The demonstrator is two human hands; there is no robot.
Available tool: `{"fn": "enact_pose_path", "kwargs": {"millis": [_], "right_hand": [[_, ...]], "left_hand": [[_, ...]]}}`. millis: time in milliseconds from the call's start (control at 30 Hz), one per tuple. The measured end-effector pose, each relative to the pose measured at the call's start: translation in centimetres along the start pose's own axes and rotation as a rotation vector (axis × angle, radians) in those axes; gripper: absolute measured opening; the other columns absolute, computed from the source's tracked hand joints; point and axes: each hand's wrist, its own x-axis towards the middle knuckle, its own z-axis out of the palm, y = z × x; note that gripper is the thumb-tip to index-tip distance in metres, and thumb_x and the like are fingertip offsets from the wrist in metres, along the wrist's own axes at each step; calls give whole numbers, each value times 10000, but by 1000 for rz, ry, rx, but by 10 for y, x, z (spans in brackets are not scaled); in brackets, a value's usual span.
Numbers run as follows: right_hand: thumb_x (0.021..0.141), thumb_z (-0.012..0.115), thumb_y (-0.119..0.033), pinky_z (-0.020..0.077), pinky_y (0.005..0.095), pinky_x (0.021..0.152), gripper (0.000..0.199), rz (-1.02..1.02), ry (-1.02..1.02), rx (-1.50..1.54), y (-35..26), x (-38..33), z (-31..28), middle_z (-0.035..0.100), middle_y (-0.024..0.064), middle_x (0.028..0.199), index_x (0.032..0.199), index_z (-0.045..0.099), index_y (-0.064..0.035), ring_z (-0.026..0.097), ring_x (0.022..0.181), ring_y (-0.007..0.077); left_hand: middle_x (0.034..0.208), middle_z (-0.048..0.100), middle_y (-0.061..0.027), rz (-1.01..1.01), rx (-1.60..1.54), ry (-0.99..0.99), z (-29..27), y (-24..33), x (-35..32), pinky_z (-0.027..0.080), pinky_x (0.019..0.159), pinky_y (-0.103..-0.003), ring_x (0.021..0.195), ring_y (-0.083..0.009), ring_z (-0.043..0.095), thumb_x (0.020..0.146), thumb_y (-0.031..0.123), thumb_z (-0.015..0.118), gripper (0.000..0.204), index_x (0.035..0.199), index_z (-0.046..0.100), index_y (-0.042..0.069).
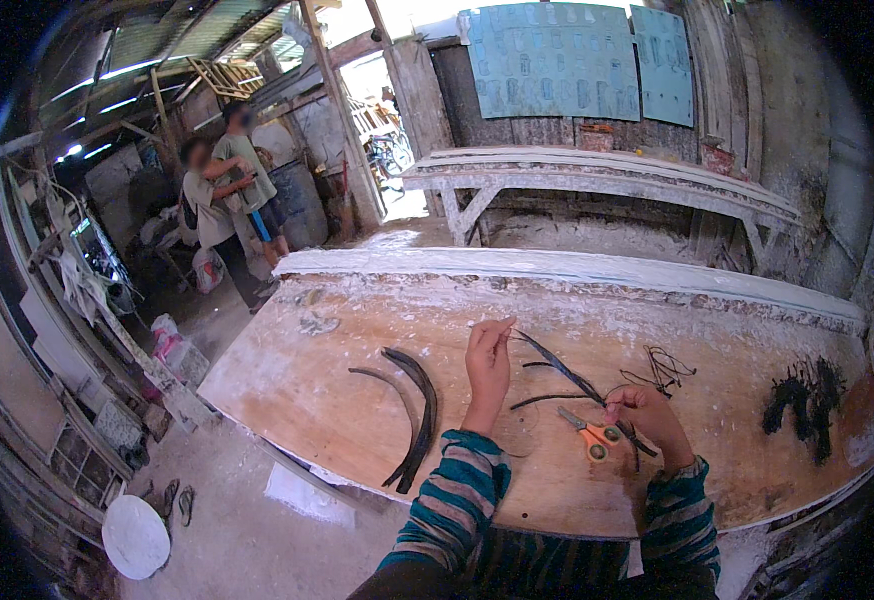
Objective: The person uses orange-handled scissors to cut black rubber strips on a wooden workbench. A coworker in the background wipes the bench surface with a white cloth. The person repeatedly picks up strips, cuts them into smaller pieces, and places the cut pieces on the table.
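Observation:
A dark strip [557, 364] stretches slantwise above the wooden tabletop [287, 390] between my two hands. My left hand [489, 368] is raised, its thumb and fingers pinched at the strip's upper left end. Lower down on the right, my right hand [649, 416] pinches the other end, and the fingertips partly hide it. Orange-handled scissors [595, 438] lie just below and left of my right hand. Short black strips [547, 400] lie around the scissors and beneath the held strip. Thin black strands [665, 372] form a loose tangle beyond my right hand.
Curved black strips [419, 420] lie left of my arms. Bunched black pieces [805, 408] sit at the table's right. A white-coated ledge [557, 268] borders the far edge. Behind stands a long bench [597, 168]. Two people [232, 185] stand at the far left; a round white stool [136, 537] is near left.

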Motion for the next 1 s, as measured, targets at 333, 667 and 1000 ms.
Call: {"fn": "enact_pose_path", "kwargs": {"millis": [333,667,1000], "right_hand": [[766,626,-131,435,245,651,136,35,32,19,-13,-3,6,597,23,762,805,615,-2,542,709,100],[755,631,-125,437,256,673,123,40,-34,21,-33,-9,8,597,28,775,782,623,-5,549,722,117],[809,602,-127,435,254,685,79,34,-77,373,-19,-12,-6,592,20,767,813,592,-49,546,723,113]], "left_hand": [[831,539,-88,-61,27,-8,-3,5,1,415,652,-228,749,-161,521,821,-39,533,218,997,636,38],[809,525,-78,-60,12,-8,-4,1,2,406,649,-223,727,-156,506,824,-29,537,208,993,637,38],[817,571,-96,-72,55,-13,-4,-7,3,430,667,-254,749,-185,548,815,2,560,169,955,645,42]]}}
